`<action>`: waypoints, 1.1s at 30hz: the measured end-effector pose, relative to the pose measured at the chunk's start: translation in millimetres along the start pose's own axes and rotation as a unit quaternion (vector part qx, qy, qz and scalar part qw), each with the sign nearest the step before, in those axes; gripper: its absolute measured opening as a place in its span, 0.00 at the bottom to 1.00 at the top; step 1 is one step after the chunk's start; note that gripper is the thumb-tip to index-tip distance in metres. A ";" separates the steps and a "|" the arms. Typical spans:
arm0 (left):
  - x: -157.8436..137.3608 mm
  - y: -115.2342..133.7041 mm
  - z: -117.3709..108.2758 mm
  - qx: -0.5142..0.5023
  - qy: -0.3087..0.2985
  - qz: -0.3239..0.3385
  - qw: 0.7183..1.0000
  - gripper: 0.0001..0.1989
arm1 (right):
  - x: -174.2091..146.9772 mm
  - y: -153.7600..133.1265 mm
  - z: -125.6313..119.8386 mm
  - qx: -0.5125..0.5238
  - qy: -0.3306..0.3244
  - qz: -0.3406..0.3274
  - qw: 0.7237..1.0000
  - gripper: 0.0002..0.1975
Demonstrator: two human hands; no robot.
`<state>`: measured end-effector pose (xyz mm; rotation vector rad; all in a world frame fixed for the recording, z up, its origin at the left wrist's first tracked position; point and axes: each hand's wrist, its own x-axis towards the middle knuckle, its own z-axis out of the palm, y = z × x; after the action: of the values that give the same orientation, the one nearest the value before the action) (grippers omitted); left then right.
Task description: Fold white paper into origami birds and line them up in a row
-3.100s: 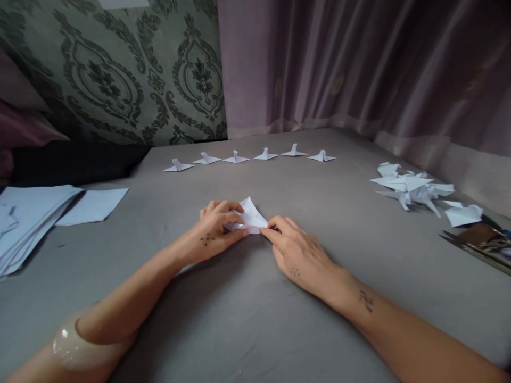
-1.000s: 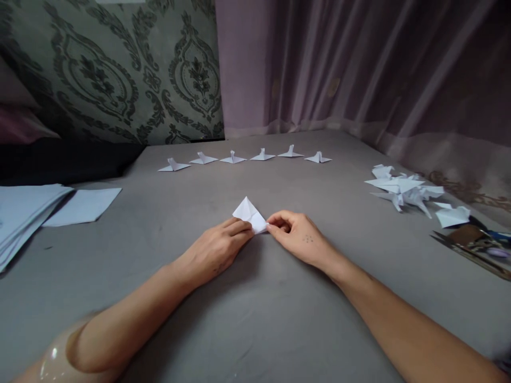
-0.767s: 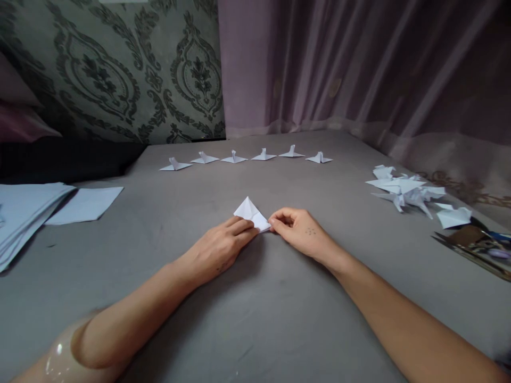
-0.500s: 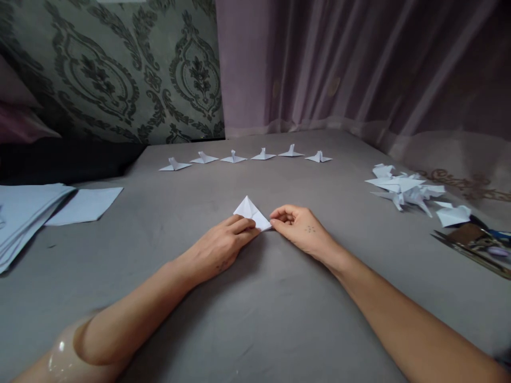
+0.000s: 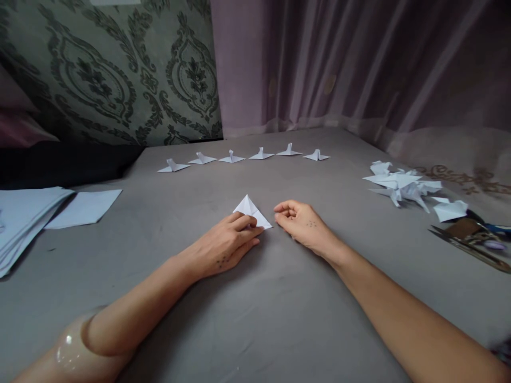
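Note:
A small sheet of white paper [image 5: 248,205], folded into a triangle with a crease down its middle, lies flat with its point facing away from me. My left hand [image 5: 229,239] rests over its lower left part, bent fingers pressing it down and hiding that corner. Just off the right corner is my right hand [image 5: 297,219], holding nothing. Its fingers are curled, with a small gap between thumb and forefinger.
Several folded paper birds [image 5: 261,154] stand in a row at the back. To the right lie a heap of paper birds [image 5: 403,183] and scissors [image 5: 467,247]. White sheets [image 5: 27,218] are stacked at left on the grey cloth surface [image 5: 255,319]. A purple curtain [image 5: 319,64] hangs behind.
My right hand has let go of the triangle's right corner and drawn slightly away to the right. My left hand stays on the paper. The view has shifted a little.

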<state>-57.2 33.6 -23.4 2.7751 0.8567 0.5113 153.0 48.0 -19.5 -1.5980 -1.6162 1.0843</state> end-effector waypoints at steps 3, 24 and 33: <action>2.3 -0.8 -1.0 -0.003 -0.010 0.009 1.000 0.17 | -0.3 0.2 -0.3 0.009 -0.003 0.002 1.000 0.11; 10.4 4.2 3.2 0.038 -0.023 0.016 0.999 0.17 | 0.3 0.9 0.4 -0.025 0.008 -0.019 0.999 0.11; -6.6 4.0 -2.0 -0.016 0.100 -0.042 0.994 0.12 | -3.5 8.6 1.8 -0.012 -0.027 -0.114 0.993 0.12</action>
<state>-61.1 26.7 -22.3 2.6777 0.9919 0.7911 155.9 43.8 -27.4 -1.3694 -1.8038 0.9963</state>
